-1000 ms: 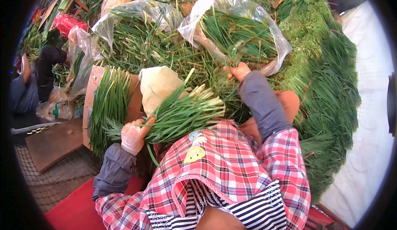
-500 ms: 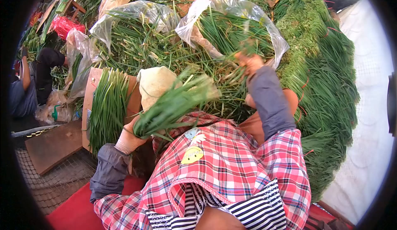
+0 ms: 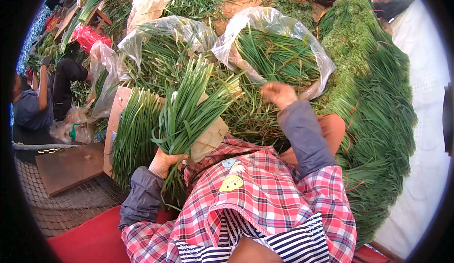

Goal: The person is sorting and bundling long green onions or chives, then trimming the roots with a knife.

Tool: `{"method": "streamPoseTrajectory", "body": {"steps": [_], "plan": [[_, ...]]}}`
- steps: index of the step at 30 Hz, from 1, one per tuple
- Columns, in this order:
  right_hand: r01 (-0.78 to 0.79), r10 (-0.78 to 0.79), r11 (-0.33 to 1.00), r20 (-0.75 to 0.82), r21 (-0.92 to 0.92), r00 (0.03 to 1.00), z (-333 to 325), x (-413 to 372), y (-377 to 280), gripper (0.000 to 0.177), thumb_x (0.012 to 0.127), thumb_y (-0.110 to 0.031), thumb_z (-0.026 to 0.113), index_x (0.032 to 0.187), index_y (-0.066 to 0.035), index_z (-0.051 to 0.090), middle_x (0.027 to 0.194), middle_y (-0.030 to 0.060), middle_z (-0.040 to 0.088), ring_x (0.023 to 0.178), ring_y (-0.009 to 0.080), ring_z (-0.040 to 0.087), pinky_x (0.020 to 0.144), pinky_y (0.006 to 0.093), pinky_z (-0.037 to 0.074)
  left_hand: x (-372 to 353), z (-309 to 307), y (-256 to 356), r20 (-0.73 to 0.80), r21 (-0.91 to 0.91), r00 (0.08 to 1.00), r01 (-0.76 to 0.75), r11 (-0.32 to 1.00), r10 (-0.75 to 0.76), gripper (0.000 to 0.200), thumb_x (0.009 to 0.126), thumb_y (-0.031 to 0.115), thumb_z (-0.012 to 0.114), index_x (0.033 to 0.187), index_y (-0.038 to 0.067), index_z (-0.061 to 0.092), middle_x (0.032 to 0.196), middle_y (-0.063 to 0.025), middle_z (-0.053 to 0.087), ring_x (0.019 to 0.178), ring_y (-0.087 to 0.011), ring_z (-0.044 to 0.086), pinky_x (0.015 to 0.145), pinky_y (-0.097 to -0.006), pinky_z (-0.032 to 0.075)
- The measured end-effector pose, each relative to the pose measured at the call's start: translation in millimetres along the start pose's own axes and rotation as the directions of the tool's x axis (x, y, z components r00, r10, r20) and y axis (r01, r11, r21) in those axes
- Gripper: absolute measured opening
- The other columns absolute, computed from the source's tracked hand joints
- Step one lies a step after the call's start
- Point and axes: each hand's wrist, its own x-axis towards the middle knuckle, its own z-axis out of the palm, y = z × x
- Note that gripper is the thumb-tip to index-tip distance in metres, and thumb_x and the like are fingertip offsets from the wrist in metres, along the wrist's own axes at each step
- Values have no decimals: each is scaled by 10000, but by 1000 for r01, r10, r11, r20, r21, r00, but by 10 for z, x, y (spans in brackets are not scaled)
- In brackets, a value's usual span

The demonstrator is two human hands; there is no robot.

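My left hand [image 3: 165, 162] is wrapped round the leafy end of a loose bunch of garlic chives [image 3: 184, 109], whose pale stem ends fan out up and to the right. Just left of it, a thick stack of chives [image 3: 135, 133] lies on a brown board [image 3: 117, 109]. Behind the held bunch, a beige pad [image 3: 210, 137] is partly covered. My right hand [image 3: 279, 95] hovers near the front rim of a clear plastic bag [image 3: 279, 17] with loose chives inside. Its fingers are curled closed and blurred; what they hold, if anything, cannot be made out.
A long heap of chive bunches with red ties [image 3: 383, 107] runs down the right side beside a white sheet [image 3: 428, 97]. Loose cut stalks and another clear bag [image 3: 130, 45] lie ahead. At the left sits another person [image 3: 35, 102], near a brown panel [image 3: 71, 166].
The held chives have swung from low and sideways to more upright and spread out. My right hand has moved slightly left and down. The view has shifted a little.
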Motion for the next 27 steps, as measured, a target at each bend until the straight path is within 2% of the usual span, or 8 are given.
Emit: {"method": "streamPoseTrajectory", "body": {"steps": [3, 6, 8, 14, 17, 19, 22, 27], "plan": [[594, -782, 515, -55, -619, 621, 86, -62, -762, 598, 616, -300, 765, 1126, -65, 559, 993, 134, 611, 927, 272, 581, 862, 369, 438, 55, 101, 20, 7, -16, 1000, -10, 1000, 10, 444, 644, -81, 649, 1053, 11, 505, 765, -96, 594, 486, -163, 541, 408, -245, 429], [605, -438, 567, 417, -559, 796, 321, 118, -805, 463, 674, -302, 687, 1077, -94, 597, 1032, 158, 597, 988, 299, 560, 884, 390, 421, 59, 134, 33, 64, 22, 998, -2, 1000, 1, 473, 650, -76, 666, 1086, 18, 508, 827, -87, 602, 582, -155, 555, 486, -247, 443], [541, -377, 600, 388, -590, 841, 409, 136, -783, 337, 704, -265, 664, 989, -87, 633, 957, 152, 620, 931, 298, 583, 835, 373, 446, 35, 149, 89, 90, 66, 996, 24, 998, -30, 493, 654, -66, 679, 1114, 9, 517, 937, -74, 611, 771, -151, 588, 640, -258, 470], [-50, -29, 547, -78, -836, 997, -5, 343, -553, 205, 798, -122, 555, 984, -87, 633, 925, 152, 628, 901, 289, 598, 784, 373, 466, -96, 135, 145, 83, 36, 995, 51, 998, -54, 470, 623, -90, 674, 1048, 26, 512, 753, -82, 593, 478, -145, 523, 410, -235, 408], [175, -234, 826, -43, -535, 971, -329, 154, -504, 277, 796, -118, 566, 1068, -84, 604, 959, 155, 622, 930, 286, 587, 828, 373, 450, -102, 76, 129, 58, 33, 998, 16, 999, -18, 459, 617, -93, 668, 1034, 15, 511, 745, -82, 589, 486, -145, 522, 414, -242, 409], [531, -610, 584, 98, -614, 786, -87, 43, -678, 298, 777, -169, 597, 1065, -93, 612, 971, 149, 618, 934, 303, 577, 837, 392, 437, -104, 114, 163, 50, 54, 998, 28, 998, -30, 452, 618, -75, 681, 1031, 10, 518, 744, -80, 588, 492, -148, 526, 413, -239, 411], [562, -342, 420, 450, -712, 825, 286, -31, -980, 340, 718, -222, 659, 1049, -148, 629, 975, 147, 615, 949, 319, 568, 856, 391, 419, -36, 120, 125, 112, 107, 991, -90, 990, 78, 484, 625, -58, 691, 1070, 6, 511, 825, -85, 603, 596, -163, 571, 506, -259, 460], [424, -154, 564, 413, -709, 897, 437, 169, -593, 405, 681, -296, 690, 1052, -147, 625, 973, 145, 620, 970, 323, 565, 835, 406, 433, -96, 164, 209, 136, 194, 979, -174, 965, 150, 551, 640, -43, 703, 1152, 1, 508, 1047, -84, 600, 954, -187, 563, 869, -320, 430]]}}
